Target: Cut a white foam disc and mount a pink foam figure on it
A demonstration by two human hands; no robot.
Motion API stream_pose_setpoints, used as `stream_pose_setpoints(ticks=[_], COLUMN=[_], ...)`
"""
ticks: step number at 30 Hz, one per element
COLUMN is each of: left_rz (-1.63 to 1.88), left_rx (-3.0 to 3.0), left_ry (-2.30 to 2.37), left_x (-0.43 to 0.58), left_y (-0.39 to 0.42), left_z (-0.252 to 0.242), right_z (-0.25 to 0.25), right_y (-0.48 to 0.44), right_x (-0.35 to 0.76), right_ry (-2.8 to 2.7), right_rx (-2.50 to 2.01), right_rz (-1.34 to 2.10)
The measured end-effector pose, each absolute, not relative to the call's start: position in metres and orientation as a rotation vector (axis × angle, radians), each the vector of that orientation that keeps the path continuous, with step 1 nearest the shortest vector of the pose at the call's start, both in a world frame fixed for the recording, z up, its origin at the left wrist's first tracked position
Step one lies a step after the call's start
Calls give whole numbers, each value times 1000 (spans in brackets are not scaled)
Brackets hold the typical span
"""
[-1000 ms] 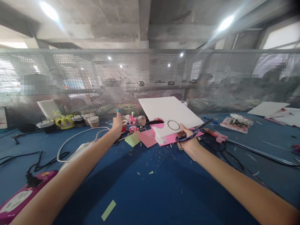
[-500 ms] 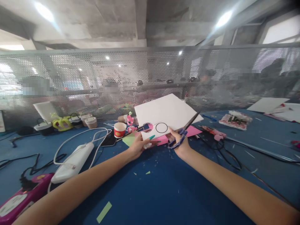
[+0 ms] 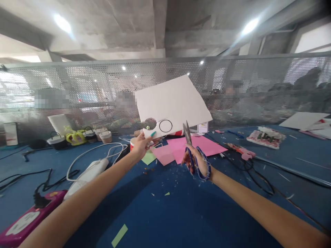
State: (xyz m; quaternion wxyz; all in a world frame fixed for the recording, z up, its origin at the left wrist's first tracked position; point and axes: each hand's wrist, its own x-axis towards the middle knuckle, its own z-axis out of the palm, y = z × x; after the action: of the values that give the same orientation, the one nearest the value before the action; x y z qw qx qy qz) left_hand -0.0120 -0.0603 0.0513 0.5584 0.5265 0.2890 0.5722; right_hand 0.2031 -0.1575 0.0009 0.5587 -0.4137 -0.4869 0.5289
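My left hand (image 3: 143, 143) pinches the lower left corner of a white sheet (image 3: 172, 101) and holds it tilted up above the blue table (image 3: 181, 213). A black circle (image 3: 166, 126) is drawn near that corner, beside a round cut-out hole. My right hand (image 3: 197, 164) grips blue-handled scissors (image 3: 192, 151), blades pointing up just below the sheet's lower edge, apart from it. Pink paper sheets (image 3: 192, 146) lie on the table under the raised sheet.
A white power strip (image 3: 88, 172) with cables lies at left, a pink device (image 3: 23, 222) at the near left corner. Small cups (image 3: 104, 136) and containers line the perforated metal screen (image 3: 77, 93). A glue gun (image 3: 239, 150) and black cords lie at right. Paper scraps dot the table.
The white sheet has gone from lying on the pink paper to being lifted by my left hand. My right hand let go of it and turned the scissors blades upward.
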Motion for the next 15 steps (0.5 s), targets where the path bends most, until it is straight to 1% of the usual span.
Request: stream_pose_setpoints(ticks=[5, 15], left_rz=[1480, 1376], left_rx=[1073, 1118], left_ry=[773, 762], left_x=[-25, -7], left_y=[-55, -69], left_z=[78, 71], right_z=[8, 14], right_y=[-169, -165], right_x=[197, 200], right_ry=[-1370, -1371], right_rx=[-1093, -1167], right_rz=[1230, 1101])
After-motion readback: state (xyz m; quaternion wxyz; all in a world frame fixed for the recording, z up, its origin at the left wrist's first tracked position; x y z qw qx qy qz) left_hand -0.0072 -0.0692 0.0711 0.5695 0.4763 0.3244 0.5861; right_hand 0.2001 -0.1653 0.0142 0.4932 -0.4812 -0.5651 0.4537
